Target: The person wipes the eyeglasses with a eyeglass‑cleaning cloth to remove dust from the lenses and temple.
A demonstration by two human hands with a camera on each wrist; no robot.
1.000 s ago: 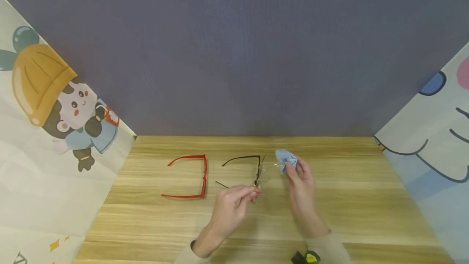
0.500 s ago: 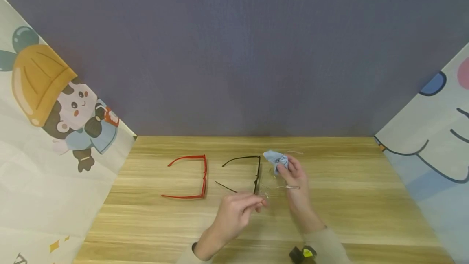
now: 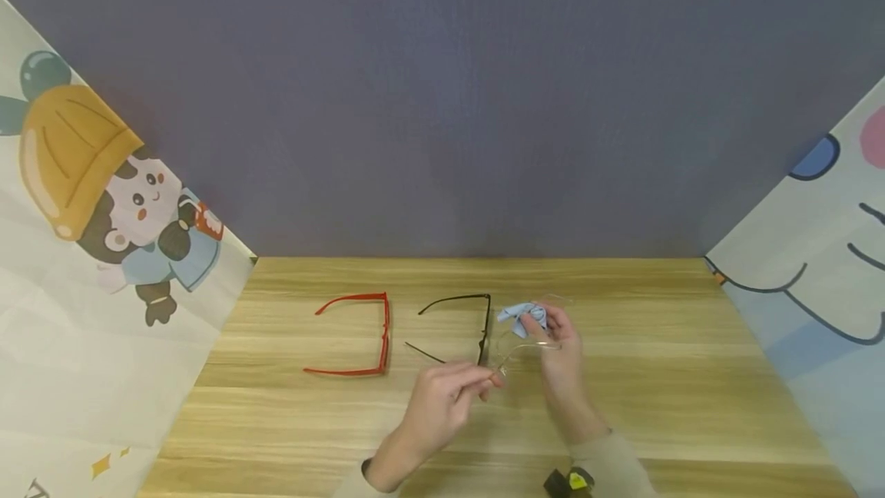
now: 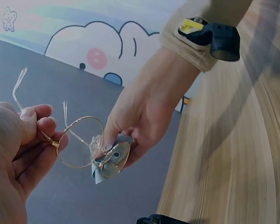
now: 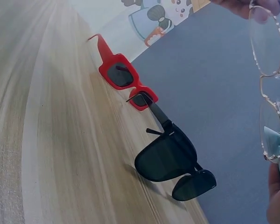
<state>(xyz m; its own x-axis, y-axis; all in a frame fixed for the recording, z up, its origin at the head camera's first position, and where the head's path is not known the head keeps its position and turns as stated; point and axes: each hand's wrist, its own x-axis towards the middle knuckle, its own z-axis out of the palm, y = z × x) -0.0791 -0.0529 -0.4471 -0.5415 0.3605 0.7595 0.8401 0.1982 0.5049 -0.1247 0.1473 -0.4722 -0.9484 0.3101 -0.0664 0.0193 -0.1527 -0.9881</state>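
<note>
Thin gold-rimmed eyeglasses (image 4: 97, 156) hang above the table between the two hands. My left hand (image 3: 445, 398) pinches them near one hinge, between thumb and fingers. A crumpled light blue cloth (image 3: 522, 317) is held by my right hand (image 3: 563, 356), whose thumb and fingers squeeze it around the far lens. In the right wrist view, clear nose pads and the bridge of the eyeglasses (image 5: 262, 84) show, with the cloth (image 5: 273, 137) against the lower lens. Black sunglasses (image 3: 485, 329) lie on the table just beyond my left hand, one temple partly hidden by it.
Red sunglasses (image 3: 385, 333) lie left of the black pair, temples unfolded toward the left. The wooden table (image 3: 657, 360) ends at a grey-blue back panel (image 3: 442, 98). Cartoon-printed panels (image 3: 104, 375) stand on both sides.
The eyeglasses and left hand have moved slightly right and nearer the person, off the black sunglasses. My right hand has shifted left, bringing the cloth onto the eyeglasses' far lens.
</note>
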